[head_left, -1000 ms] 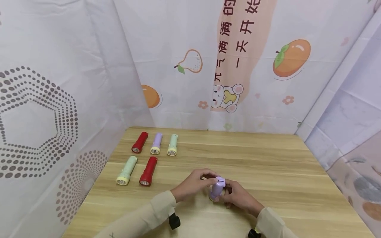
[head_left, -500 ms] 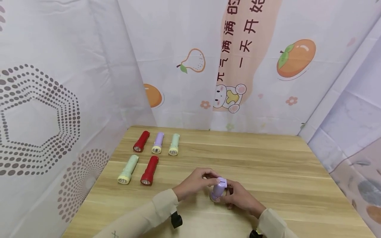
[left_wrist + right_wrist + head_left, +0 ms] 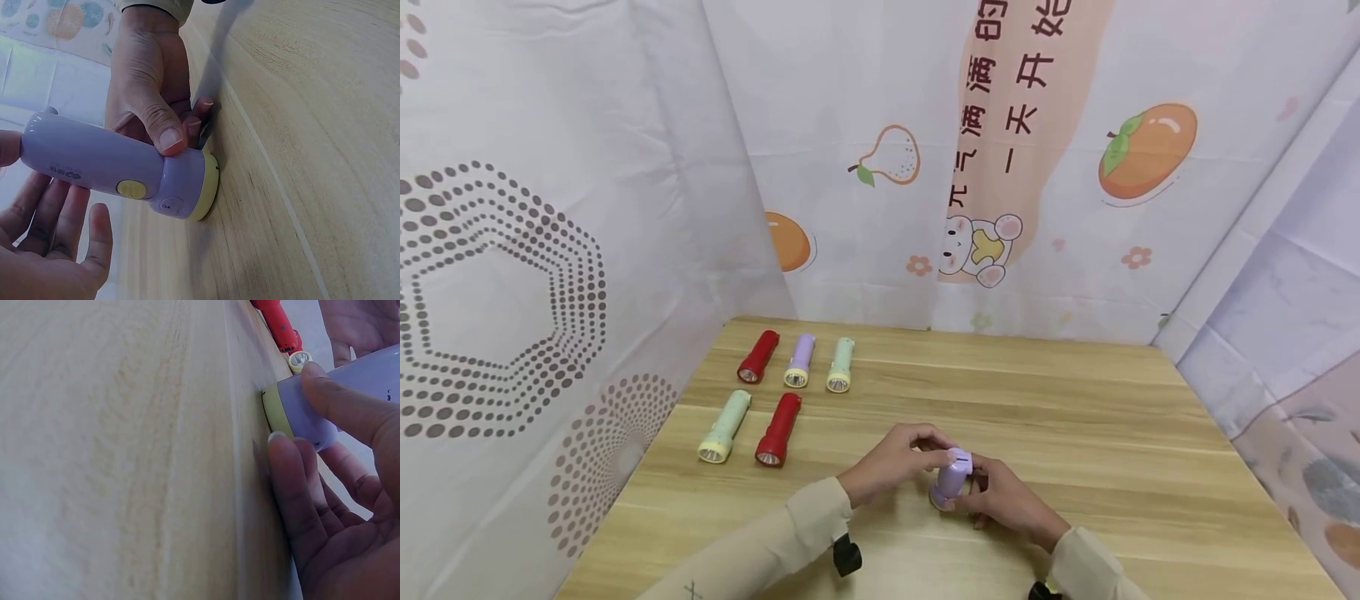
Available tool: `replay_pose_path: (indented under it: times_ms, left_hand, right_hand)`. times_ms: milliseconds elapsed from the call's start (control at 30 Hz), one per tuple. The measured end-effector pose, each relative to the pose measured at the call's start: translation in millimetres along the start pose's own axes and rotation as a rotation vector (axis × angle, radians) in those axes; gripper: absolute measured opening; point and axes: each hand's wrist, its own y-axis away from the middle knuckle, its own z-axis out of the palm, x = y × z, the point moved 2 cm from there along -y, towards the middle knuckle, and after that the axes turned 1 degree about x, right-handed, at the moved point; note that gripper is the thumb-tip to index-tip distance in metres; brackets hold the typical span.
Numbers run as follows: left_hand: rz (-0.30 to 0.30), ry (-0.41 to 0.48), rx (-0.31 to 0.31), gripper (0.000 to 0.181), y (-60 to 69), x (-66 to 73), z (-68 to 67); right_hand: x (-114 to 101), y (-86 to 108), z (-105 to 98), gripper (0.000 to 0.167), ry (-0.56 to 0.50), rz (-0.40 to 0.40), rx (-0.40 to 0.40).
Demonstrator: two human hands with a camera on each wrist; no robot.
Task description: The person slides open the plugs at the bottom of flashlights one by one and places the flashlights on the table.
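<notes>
A purple flashlight stands upright on the wooden table, its pale yellow head end down. My left hand holds its upper end, thumb on the top and fingers behind. Low on the body, my right hand grips it near the head with thumb and fingers. The left wrist view shows the flashlight with its yellow button, the left hand at the tail and the right thumb near the head. In the right wrist view, the yellow rim of the flashlight meets the table.
Left of the hands lie a red flashlight and a mint one. Behind them are another red, a purple and a mint flashlight. A printed curtain hangs along the table's back edge.
The head view has shifted slightly, so the scene sits a little further right. Both hands keep their hold on the upright purple flashlight.
</notes>
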Motion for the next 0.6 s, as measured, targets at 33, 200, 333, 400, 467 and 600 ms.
replay_pose_path:
  times_ms: [33, 200, 333, 400, 467, 600]
  left_hand:
    - [0.002, 0.001, -0.001, 0.015, 0.0, -0.3, 0.1]
    - [0.001, 0.014, 0.004, 0.014, -0.5, -0.7, 0.7]
    - [-0.009, 0.028, 0.011, 0.014, -0.7, -0.1, 1.4]
    - [-0.011, 0.028, 0.014, 0.013, -0.6, 0.7, 1.7]
    - [-0.011, 0.025, 0.015, 0.013, -0.7, 1.1, 1.9]
    - [-0.006, 0.022, 0.018, 0.013, -1.1, 1.0, 2.5]
  right_hand:
    - [0.4, -0.1, 0.0, 0.067, -0.002, 0.006, -0.001]
    - [2.7, -0.1, 0.5, 0.069, -0.018, 0.023, -0.004]
    - [3.6, -0.1, 0.9, 0.072, -0.016, 0.026, -0.002]
    - [2.7, 0.0, 1.1, 0.071, -0.019, 0.025, -0.002]
    - [1.7, 0.3, 1.0, 0.070, -0.024, 0.025, -0.003]
    - [0.9, 0.7, 1.4, 0.070, -0.022, 0.022, -0.003]
